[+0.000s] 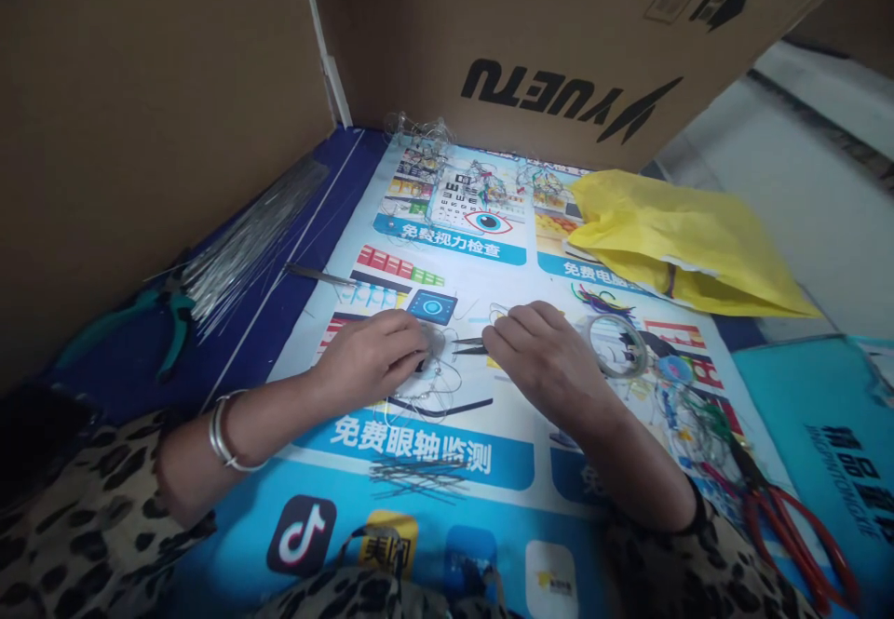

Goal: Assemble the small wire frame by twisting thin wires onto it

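Note:
My left hand (384,358) is closed in a pinch on a piece of thin wire bent into loops (429,400), with small beads along it. The wire hangs over the printed sheet, just right of the fingertips. My right hand (535,354) is closed around a pair of pointed metal tweezers (469,347). Their tips point left, close to the wire loops and a short way from my left fingers; whether they touch the wire I cannot tell. The tweezers' rear part is hidden inside the right hand.
Straight wires (279,219) and teal-handled pliers (174,321) lie left. Short dark wires (419,477) lie in front. A tape roll (639,358), red-handled scissors (789,526) and a yellow bag (670,237) are right. Tangled wire pieces (423,135) lie behind, before cardboard walls (489,5).

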{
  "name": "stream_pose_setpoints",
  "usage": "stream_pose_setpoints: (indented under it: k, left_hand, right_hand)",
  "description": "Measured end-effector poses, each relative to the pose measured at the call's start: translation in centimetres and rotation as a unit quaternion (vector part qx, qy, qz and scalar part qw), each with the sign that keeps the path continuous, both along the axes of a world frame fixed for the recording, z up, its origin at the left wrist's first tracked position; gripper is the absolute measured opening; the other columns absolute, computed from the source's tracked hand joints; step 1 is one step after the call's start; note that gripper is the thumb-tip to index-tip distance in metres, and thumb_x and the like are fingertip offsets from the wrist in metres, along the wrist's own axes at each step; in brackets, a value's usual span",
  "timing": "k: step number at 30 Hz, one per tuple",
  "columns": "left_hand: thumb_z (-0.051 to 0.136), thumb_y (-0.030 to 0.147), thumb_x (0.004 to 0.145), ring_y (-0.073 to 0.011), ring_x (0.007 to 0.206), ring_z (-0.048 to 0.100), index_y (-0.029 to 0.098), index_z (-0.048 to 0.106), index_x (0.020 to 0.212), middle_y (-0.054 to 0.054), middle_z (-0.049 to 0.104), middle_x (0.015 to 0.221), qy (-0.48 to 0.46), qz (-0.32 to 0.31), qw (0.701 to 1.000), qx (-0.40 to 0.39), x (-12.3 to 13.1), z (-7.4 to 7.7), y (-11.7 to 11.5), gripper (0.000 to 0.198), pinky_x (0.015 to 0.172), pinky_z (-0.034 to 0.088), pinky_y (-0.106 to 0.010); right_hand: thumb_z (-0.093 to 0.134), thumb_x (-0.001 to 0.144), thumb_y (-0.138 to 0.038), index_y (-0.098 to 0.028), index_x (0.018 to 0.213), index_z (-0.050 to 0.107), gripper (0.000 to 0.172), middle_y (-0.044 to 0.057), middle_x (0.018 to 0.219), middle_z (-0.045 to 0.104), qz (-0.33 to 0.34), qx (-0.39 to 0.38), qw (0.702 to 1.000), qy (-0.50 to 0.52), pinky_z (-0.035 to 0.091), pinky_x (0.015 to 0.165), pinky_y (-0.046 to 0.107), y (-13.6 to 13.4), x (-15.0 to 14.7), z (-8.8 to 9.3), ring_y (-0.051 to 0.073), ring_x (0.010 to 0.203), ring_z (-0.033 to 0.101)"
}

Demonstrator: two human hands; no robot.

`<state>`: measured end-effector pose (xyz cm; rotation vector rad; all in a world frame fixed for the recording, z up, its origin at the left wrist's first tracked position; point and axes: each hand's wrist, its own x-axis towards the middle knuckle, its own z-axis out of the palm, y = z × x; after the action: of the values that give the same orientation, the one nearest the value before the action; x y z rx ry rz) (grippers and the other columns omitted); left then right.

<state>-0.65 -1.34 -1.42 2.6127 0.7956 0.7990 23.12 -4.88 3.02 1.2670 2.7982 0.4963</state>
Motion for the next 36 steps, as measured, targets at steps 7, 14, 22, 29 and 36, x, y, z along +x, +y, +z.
stream_pose_setpoints:
  k: [7,14,22,29,36]
  left_hand:
    - [0.048,0.017,0.086,-0.0156,0.083,0.055,0.016,0.06,0.083,-0.004,0.058,0.083,0.005,-0.001,1.0,-0.015,-0.1,-0.2,0.1,0.013,0.071,0.047,-0.027]
    - [0.047,0.017,0.086,-0.0154,0.083,0.055,0.016,0.061,0.084,-0.005,0.059,0.083,0.004,0.004,1.0,-0.016,-0.1,0.0,0.1,0.014,0.072,0.048,-0.027]
    - [0.046,0.013,0.084,-0.0153,0.085,0.056,0.018,0.062,0.088,-0.005,0.061,0.089,0.007,0.007,1.0,-0.01,-0.1,-0.1,0.0,0.017,0.073,0.048,-0.027]
    - [0.046,0.014,0.085,-0.0155,0.085,0.057,0.018,0.063,0.088,-0.005,0.061,0.089,0.006,0.01,1.0,-0.011,-0.1,-0.1,0.0,0.017,0.072,0.049,-0.027]
    - [0.046,0.014,0.084,-0.0151,0.084,0.057,0.018,0.062,0.087,-0.005,0.061,0.088,0.004,0.008,1.0,-0.003,0.0,-0.1,0.1,0.017,0.071,0.049,-0.026]
  right_hand:
    - [0.058,0.083,-0.034,-0.018,0.075,0.056,0.018,0.003,0.072,0.057,-0.078,-0.083,0.993,0.04,0.029,0.067,0.031,-0.5,1.7,-0.5,0.018,0.072,0.047]
    - [0.062,0.079,-0.035,-0.017,0.077,0.059,0.019,0.007,0.08,0.06,-0.106,-0.097,0.988,0.059,0.033,0.073,0.033,-0.7,0.9,-0.2,0.022,0.083,0.051]
    - [0.048,0.089,-0.027,-0.017,0.096,0.063,0.019,0.008,0.088,0.064,-0.099,-0.096,0.975,0.177,0.039,0.072,0.029,0.7,-2.6,-1.4,0.019,0.086,0.054]
    - [0.048,0.088,-0.028,-0.019,0.106,0.06,0.023,0.006,0.087,0.062,-0.125,-0.12,0.976,0.136,0.039,0.068,0.029,1.2,-3.9,-2.0,0.02,0.082,0.054]
    - [0.043,0.09,-0.024,-0.019,0.093,0.061,0.018,0.005,0.083,0.06,-0.128,-0.124,0.976,0.129,0.036,0.065,0.028,1.4,-4.1,-2.0,0.018,0.079,0.053]
